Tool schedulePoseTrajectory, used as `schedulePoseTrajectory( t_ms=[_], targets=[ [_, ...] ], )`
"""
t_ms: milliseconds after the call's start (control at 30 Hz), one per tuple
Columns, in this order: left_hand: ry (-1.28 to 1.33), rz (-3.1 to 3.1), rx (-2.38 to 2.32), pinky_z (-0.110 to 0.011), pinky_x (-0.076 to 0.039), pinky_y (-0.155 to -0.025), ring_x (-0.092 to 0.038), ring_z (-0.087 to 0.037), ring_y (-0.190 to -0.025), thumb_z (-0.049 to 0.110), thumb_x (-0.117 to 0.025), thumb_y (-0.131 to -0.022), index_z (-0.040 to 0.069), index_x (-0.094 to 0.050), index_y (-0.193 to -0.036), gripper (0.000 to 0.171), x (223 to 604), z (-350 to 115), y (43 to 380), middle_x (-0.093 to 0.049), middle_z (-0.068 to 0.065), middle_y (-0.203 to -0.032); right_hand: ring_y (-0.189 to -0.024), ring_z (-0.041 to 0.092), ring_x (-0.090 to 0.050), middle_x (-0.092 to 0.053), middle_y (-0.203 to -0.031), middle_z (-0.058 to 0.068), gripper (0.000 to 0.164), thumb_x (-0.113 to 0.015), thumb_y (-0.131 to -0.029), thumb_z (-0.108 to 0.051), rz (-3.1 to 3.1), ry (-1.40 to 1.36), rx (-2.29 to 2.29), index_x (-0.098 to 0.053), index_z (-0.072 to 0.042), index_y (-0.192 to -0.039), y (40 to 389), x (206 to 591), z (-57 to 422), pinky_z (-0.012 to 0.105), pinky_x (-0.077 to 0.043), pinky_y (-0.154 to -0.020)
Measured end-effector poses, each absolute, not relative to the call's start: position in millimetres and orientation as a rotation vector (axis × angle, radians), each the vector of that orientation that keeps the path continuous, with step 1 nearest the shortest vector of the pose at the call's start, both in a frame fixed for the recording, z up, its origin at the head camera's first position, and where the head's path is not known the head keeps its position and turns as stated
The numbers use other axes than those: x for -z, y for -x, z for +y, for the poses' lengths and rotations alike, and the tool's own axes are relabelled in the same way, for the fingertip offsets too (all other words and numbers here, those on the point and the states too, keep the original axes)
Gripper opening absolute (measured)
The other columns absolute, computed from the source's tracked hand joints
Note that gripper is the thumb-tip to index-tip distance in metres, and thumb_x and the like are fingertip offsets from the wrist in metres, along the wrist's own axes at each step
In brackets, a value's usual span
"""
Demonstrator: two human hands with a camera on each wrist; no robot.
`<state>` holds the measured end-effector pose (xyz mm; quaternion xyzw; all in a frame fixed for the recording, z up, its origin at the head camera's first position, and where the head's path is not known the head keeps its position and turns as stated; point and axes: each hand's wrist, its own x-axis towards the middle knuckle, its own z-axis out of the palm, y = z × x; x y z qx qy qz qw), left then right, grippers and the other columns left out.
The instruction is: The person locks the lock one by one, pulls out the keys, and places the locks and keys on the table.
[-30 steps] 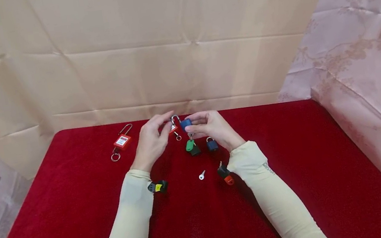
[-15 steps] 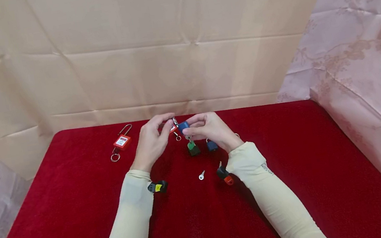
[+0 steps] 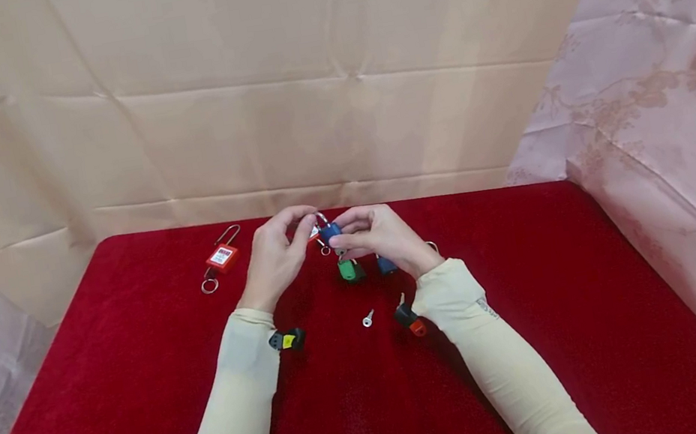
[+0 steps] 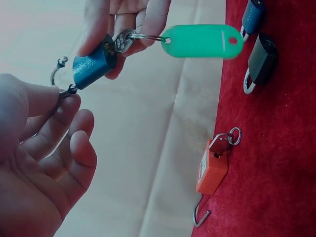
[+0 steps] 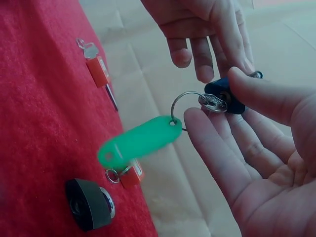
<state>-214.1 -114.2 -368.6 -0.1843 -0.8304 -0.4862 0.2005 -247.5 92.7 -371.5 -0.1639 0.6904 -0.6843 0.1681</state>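
In the head view a blue padlock [image 3: 329, 232] is held up between both hands, above the back part of the table. My left hand [image 3: 282, 254] pinches its metal shackle [image 4: 53, 74] with thumb and forefinger, the other fingers loosely bent. The shackle's free end is out of the body. My right hand [image 3: 388, 237] grips the blue body between thumb and fingers. A key [image 4: 123, 42] sits at the base of the body, its blade hidden. From its ring hangs a green tag [image 4: 202, 41].
An orange padlock [image 3: 222, 257] lies at the back left of the red-covered table [image 3: 352, 414]. A second orange padlock [image 4: 212, 170] is partly behind my left hand. Beneath the hands are a dark padlock [image 4: 264, 59] and another blue padlock [image 3: 386, 264]. A small key [image 3: 368, 318] lies nearer.
My right hand has shifted slightly left and turned the blue padlock's body, so its shackle faces differently. The green tag has swung. My left hand has hardly moved.
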Motion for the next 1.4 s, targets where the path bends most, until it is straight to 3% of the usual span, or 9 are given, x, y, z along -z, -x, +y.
schedulePoseTrajectory(
  t_ms=[167,300,467,667,800,1033,1200,1400],
  targets=[
    [0.508,-2.304,1.383,-0.034,-0.049,-0.074,-0.060,-0.018,-0.086,0.016,-0.066,-0.100,0.006,-0.071,-0.118,0.021,367,-112,213,-0.072,-0.006,-0.107,-0.081,0.027,-0.074,-0.073,-0.099,0.017,0.030,-0.078,-0.088,-0.003,1.981,0.508,1.943,-0.067,0.004,-0.115,245,371,91,0.043,-0.059,-0.080],
    [0.520,-2.304,1.385,-0.037,-0.052,-0.085,-0.063,-0.019,-0.099,0.014,-0.065,-0.100,0.007,-0.071,-0.123,0.025,367,-111,213,-0.070,-0.007,-0.116,-0.080,0.022,-0.073,-0.075,-0.097,0.015,0.029,-0.077,-0.089,-0.004,2.008,0.513,1.948,-0.068,0.004,-0.115,243,371,90,0.046,-0.059,-0.082],
    [0.551,-2.284,1.321,-0.034,-0.050,-0.077,-0.061,-0.019,-0.092,0.012,-0.066,-0.099,0.009,-0.072,-0.125,0.027,367,-110,213,-0.071,-0.007,-0.114,-0.080,0.019,-0.072,-0.076,-0.095,0.014,0.027,-0.077,-0.089,-0.005,2.048,0.501,1.976,-0.070,0.004,-0.114,240,370,88,0.051,-0.056,-0.086],
    [0.594,-2.257,1.202,-0.030,-0.046,-0.066,-0.056,-0.017,-0.077,0.010,-0.067,-0.098,0.006,-0.073,-0.121,0.024,364,-105,211,-0.071,-0.008,-0.107,-0.080,0.018,-0.073,-0.076,-0.096,0.014,0.027,-0.078,-0.088,-0.004,2.105,0.473,2.037,-0.070,0.006,-0.112,238,366,86,0.036,-0.059,-0.079],
    [0.583,-2.240,1.181,-0.032,-0.045,-0.063,-0.055,-0.017,-0.072,0.008,-0.068,-0.097,0.006,-0.074,-0.119,0.023,363,-103,211,-0.073,-0.008,-0.105,-0.078,0.016,-0.073,-0.076,-0.095,0.014,0.027,-0.078,-0.088,-0.004,2.165,0.482,2.031,-0.071,0.007,-0.112,236,365,84,0.033,-0.059,-0.076],
    [0.584,-2.210,1.211,-0.035,-0.053,-0.069,-0.065,-0.019,-0.081,0.010,-0.071,-0.095,0.003,-0.076,-0.113,0.020,359,-103,212,-0.075,-0.011,-0.106,-0.071,0.017,-0.071,-0.076,-0.090,0.015,0.021,-0.079,-0.086,-0.001,2.367,0.587,2.002,-0.073,0.006,-0.105,230,361,81,0.039,-0.060,-0.072],
    [0.567,-2.204,1.222,-0.033,-0.052,-0.068,-0.064,-0.019,-0.079,0.010,-0.072,-0.095,0.002,-0.077,-0.112,0.019,360,-104,207,-0.075,-0.011,-0.106,-0.072,0.017,-0.071,-0.076,-0.090,0.014,0.020,-0.080,-0.086,-0.002,2.430,0.647,1.973,-0.074,0.006,-0.104,225,360,77,0.030,-0.058,-0.068],
    [0.556,-2.224,1.207,-0.036,-0.055,-0.071,-0.065,-0.020,-0.082,0.011,-0.072,-0.095,0.003,-0.076,-0.114,0.021,361,-108,204,-0.075,-0.011,-0.108,-0.072,0.016,-0.071,-0.076,-0.090,0.013,0.019,-0.079,-0.087,-0.002,2.399,0.637,1.966,-0.074,0.005,-0.104,225,361,74,0.030,-0.058,-0.068]
  ],
)
